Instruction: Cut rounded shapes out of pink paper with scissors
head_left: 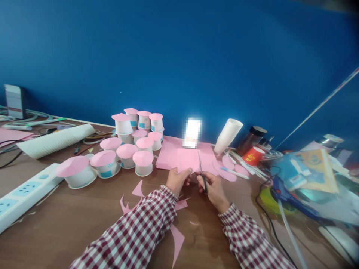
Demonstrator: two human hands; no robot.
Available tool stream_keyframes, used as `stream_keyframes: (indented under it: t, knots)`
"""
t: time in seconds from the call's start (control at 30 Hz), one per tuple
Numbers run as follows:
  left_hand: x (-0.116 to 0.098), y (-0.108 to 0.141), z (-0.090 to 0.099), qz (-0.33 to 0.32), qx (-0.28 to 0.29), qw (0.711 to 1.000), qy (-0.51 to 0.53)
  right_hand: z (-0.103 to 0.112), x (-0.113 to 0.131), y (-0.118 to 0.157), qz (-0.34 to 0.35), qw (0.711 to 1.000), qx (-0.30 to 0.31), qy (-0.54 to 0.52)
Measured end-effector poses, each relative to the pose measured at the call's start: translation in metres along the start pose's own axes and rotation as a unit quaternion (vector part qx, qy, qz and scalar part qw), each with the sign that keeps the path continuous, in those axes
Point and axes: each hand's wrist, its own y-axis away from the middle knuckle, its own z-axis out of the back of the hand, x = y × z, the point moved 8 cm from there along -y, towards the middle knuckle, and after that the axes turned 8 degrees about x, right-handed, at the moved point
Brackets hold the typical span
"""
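My left hand (178,180) pinches the lower edge of a small pink paper piece (187,160). In my right hand (213,188) are dark-handled scissors (204,181), their blades pointing up along the paper's right side. Behind them lie larger pink sheets (166,155). Pink paper scraps (177,241) are scattered on the table around my forearms. To the left stand several upturned white paper cups (143,169) with pink paper discs on top, some stacked. More pink discs (228,162) and a pen (235,172) rest to the right.
A white power strip (30,192) and a long stack of cups (58,141) are at the left. At the right are a leaning white cup stack (228,135), a red cup (253,156), a dark jar (251,140) and a blue glue gun (294,201) with cables. A bright phone (192,133) stands behind.
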Motion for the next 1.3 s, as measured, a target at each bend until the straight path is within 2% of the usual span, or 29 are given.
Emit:
stream_keyframes:
  t: [1.3]
  knots:
    - [0.0034,-0.0032,0.0024,-0.003,0.0,1.0,-0.015,0.001,0.0001,-0.001,0.007,1.0,0.003,0.0]
